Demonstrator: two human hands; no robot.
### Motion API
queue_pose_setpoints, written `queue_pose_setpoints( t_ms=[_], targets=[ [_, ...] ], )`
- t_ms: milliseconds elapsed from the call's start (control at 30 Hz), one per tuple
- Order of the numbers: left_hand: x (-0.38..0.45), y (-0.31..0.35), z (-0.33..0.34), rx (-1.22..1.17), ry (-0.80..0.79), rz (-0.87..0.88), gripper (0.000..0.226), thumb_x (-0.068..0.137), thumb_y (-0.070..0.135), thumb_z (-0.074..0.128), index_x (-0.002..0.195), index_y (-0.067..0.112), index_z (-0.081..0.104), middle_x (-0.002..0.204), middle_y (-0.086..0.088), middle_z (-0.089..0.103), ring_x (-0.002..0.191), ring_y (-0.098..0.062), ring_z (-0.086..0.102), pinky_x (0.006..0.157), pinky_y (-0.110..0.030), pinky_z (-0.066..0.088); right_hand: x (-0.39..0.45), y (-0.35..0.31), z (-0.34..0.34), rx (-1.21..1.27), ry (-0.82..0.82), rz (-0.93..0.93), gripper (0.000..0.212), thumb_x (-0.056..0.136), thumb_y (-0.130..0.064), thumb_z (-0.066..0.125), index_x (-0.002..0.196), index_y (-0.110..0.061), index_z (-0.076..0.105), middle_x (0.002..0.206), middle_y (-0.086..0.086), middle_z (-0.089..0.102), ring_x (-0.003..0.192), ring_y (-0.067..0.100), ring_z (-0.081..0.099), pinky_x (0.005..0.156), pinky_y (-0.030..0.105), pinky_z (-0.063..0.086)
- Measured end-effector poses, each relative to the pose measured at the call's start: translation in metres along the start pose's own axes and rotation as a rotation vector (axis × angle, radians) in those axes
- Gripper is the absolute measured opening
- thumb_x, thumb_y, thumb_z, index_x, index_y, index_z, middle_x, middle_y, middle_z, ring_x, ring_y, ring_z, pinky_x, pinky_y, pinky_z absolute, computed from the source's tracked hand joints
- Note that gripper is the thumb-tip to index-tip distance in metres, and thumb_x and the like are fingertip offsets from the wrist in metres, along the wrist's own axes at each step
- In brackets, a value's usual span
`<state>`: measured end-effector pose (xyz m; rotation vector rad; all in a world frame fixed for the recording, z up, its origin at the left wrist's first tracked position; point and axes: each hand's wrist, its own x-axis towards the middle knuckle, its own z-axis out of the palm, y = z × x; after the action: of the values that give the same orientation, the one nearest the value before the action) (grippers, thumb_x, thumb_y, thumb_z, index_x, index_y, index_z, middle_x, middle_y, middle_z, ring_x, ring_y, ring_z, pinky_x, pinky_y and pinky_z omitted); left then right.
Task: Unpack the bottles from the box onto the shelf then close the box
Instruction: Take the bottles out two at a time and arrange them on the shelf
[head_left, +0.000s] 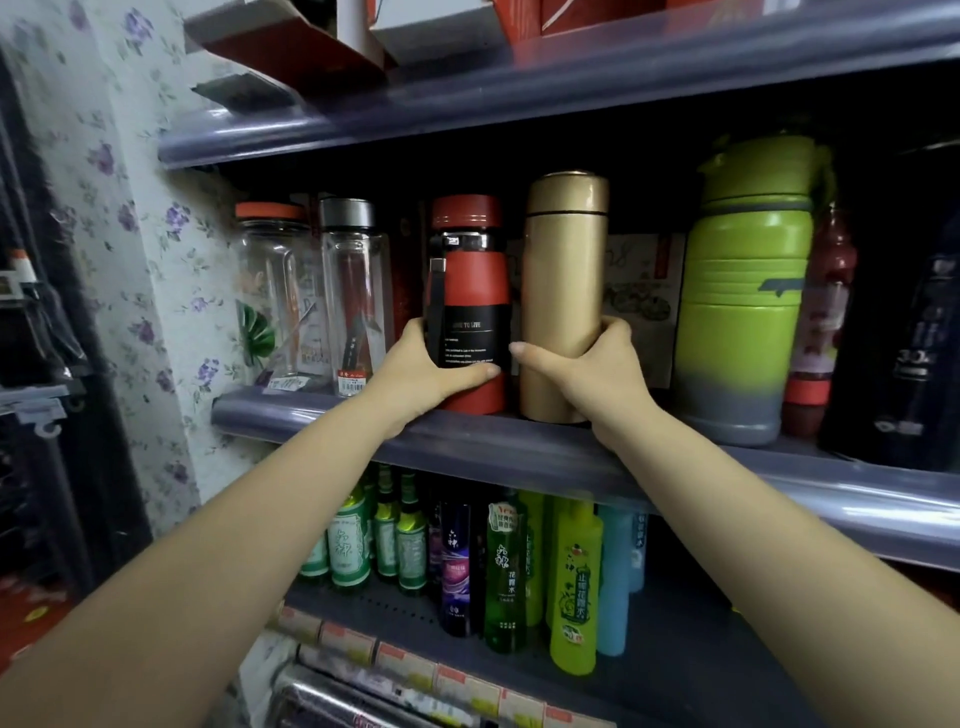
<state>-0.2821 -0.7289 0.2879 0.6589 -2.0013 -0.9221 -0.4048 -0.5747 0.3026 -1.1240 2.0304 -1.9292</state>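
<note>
A red bottle with a black label (470, 291) stands upright on the middle shelf (519, 447), and my left hand (415, 376) is wrapped around its lower part. Right beside it stands a tall gold flask (563, 260), gripped near its base by my right hand (602, 371). Both bottles rest on the shelf close to its front edge, almost touching each other. The box is not in view.
Two clear glass bottles (311, 291) stand left of the red one, and a large green jug (743, 291) stands to the right. Above runs the upper shelf's edge (519, 88) with cartons. Green and yellow bottles (571, 577) fill the lower shelf. Floral wallpaper (130, 234) bounds the left.
</note>
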Motion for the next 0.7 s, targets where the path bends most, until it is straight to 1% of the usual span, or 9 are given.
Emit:
queue_pose_setpoints(
  t_ms=[67, 133, 200, 267, 367, 400, 500, 600, 700],
  targets=[
    [0.000, -0.001, 0.000, -0.008, 0.003, 0.004, 0.112, 0.033, 0.070, 0.086, 0.130, 0.028, 0.046, 0.117, 0.009, 0.067, 0.107, -0.011, 0.065, 0.097, -0.041, 0.051, 0.001, 0.000, -0.001, -0.016, 0.016, -0.007, 0.105, 0.054, -0.049, 0.083, 0.136, -0.009, 0.031, 0.132, 0.010, 0.048, 0.116, 0.027, 0.052, 0.089, 0.049, 0.053],
    [0.002, -0.002, -0.001, -0.005, 0.003, 0.004, 0.112, 0.034, 0.070, 0.086, 0.129, 0.028, 0.047, 0.116, 0.009, 0.068, 0.107, -0.012, 0.065, 0.098, -0.042, 0.051, 0.003, 0.001, -0.002, -0.019, 0.026, -0.010, 0.090, 0.065, -0.038, 0.078, 0.135, -0.005, 0.033, 0.127, 0.010, 0.051, 0.113, 0.027, 0.054, 0.091, 0.045, 0.052],
    [0.002, -0.001, -0.001, -0.003, 0.001, 0.007, 0.111, 0.035, 0.070, 0.087, 0.129, 0.029, 0.047, 0.116, 0.009, 0.067, 0.107, -0.012, 0.065, 0.098, -0.042, 0.051, 0.004, -0.001, -0.004, -0.019, 0.014, 0.000, 0.082, 0.069, -0.035, 0.073, 0.133, -0.002, 0.033, 0.125, 0.012, 0.053, 0.111, 0.027, 0.054, 0.091, 0.042, 0.050],
    [0.001, -0.001, -0.001, -0.010, 0.003, 0.007, 0.112, 0.035, 0.069, 0.087, 0.130, 0.029, 0.045, 0.117, 0.009, 0.067, 0.108, -0.012, 0.064, 0.098, -0.042, 0.050, 0.003, -0.004, -0.005, -0.020, -0.034, 0.020, 0.085, 0.067, -0.040, 0.075, 0.131, -0.003, 0.032, 0.124, 0.011, 0.052, 0.111, 0.027, 0.054, 0.089, 0.042, 0.051],
    [0.002, -0.001, -0.001, -0.017, -0.014, 0.012, 0.111, 0.036, 0.068, 0.087, 0.131, 0.029, 0.045, 0.117, 0.009, 0.067, 0.108, -0.012, 0.064, 0.098, -0.042, 0.051, 0.003, -0.010, -0.008, -0.074, -0.102, 0.061, 0.113, 0.048, -0.058, 0.082, 0.134, -0.007, 0.029, 0.130, 0.011, 0.048, 0.116, 0.029, 0.052, 0.090, 0.049, 0.052],
    [0.002, -0.001, -0.001, -0.020, -0.018, 0.012, 0.111, 0.037, 0.068, 0.088, 0.131, 0.029, 0.045, 0.117, 0.009, 0.067, 0.108, -0.012, 0.065, 0.098, -0.042, 0.051, 0.005, -0.010, -0.010, -0.094, -0.104, 0.050, 0.112, 0.049, -0.056, 0.084, 0.134, -0.005, 0.030, 0.130, 0.011, 0.049, 0.116, 0.029, 0.053, 0.090, 0.049, 0.052],
    [0.003, -0.003, -0.001, -0.025, -0.007, 0.006, 0.111, 0.037, 0.068, 0.088, 0.131, 0.029, 0.044, 0.118, 0.009, 0.066, 0.109, -0.013, 0.064, 0.098, -0.043, 0.050, 0.010, -0.008, -0.019, -0.118, -0.083, 0.001, 0.091, 0.061, -0.041, 0.085, 0.126, -0.001, 0.035, 0.122, 0.010, 0.054, 0.109, 0.026, 0.056, 0.089, 0.042, 0.052],
    [0.004, -0.004, -0.001, -0.018, -0.009, 0.018, 0.111, 0.036, 0.069, 0.087, 0.131, 0.029, 0.045, 0.118, 0.009, 0.066, 0.109, -0.013, 0.064, 0.098, -0.044, 0.050, 0.012, -0.006, -0.024, -0.098, -0.115, -0.001, 0.082, 0.073, -0.032, 0.078, 0.129, 0.001, 0.028, 0.113, 0.008, 0.051, 0.101, 0.022, 0.054, 0.079, 0.032, 0.047],
    [0.003, -0.003, 0.000, -0.017, -0.012, 0.028, 0.110, 0.039, 0.068, 0.087, 0.132, 0.028, 0.044, 0.119, 0.009, 0.066, 0.110, -0.012, 0.063, 0.099, -0.043, 0.050, 0.012, -0.004, -0.025, -0.046, -0.144, 0.010, 0.083, 0.077, -0.029, 0.074, 0.133, 0.001, 0.020, 0.113, 0.007, 0.048, 0.100, 0.020, 0.051, 0.079, 0.029, 0.043]
  ],
)
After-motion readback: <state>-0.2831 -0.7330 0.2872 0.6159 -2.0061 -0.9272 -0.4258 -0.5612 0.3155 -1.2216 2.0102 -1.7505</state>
